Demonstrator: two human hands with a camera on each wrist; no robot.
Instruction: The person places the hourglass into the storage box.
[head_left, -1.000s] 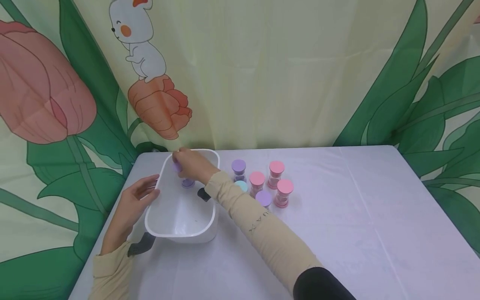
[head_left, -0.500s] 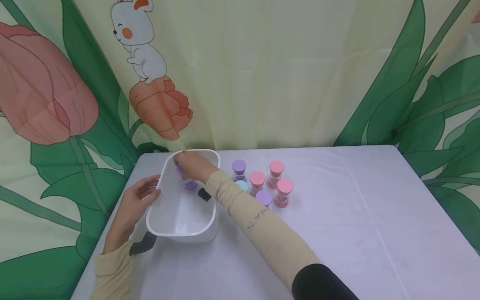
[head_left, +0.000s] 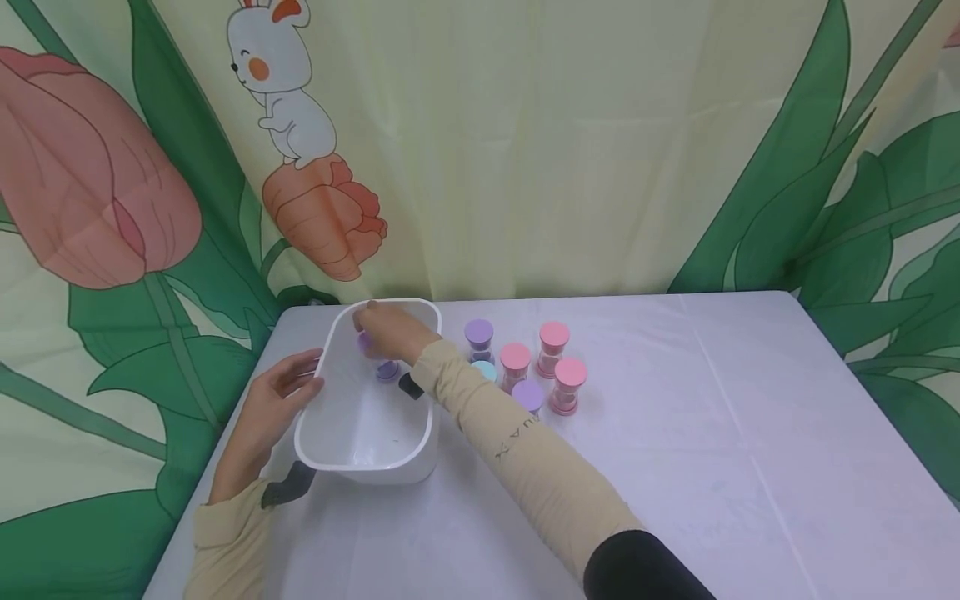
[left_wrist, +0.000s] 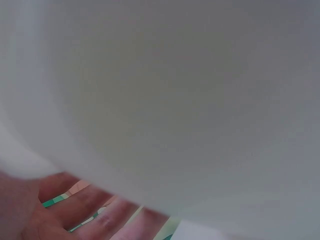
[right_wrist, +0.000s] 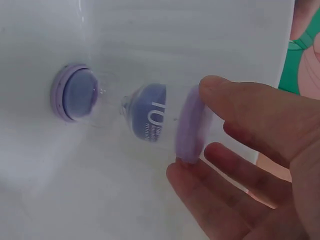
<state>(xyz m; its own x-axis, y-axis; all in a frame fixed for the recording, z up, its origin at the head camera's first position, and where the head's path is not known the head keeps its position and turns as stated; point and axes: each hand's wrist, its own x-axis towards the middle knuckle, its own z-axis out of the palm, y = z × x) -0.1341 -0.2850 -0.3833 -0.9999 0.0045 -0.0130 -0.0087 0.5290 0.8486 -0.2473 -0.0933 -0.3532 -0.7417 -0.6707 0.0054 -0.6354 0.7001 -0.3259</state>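
Observation:
Inside a white plastic bin (head_left: 360,433), my right hand (head_left: 397,331) pinches an hourglass sand timer (right_wrist: 147,112) by its purple cap, thumb on one edge and a finger on the opposite one. Purple sand and a printed "10" show through the timer's clear bulb. Its other purple end (right_wrist: 75,93) is close to the bin's inner surface. My left hand (head_left: 273,404) rests against the bin's left outer side, thumb at the rim. Seen from the left wrist, the fingers (left_wrist: 95,212) extend fairly straight along the white wall.
Just right of the bin stand several more sand timers: a purple one (head_left: 478,333), a light blue one (head_left: 484,369), a pink one (head_left: 571,373) and others, partly behind my right sleeve (head_left: 525,442). A printed curtain (head_left: 540,167) hangs behind the white table (head_left: 712,467).
My right hand and the purple sand timer have shifted slightly to the right inside the bin. The left hand keeps its place against the bin's side.

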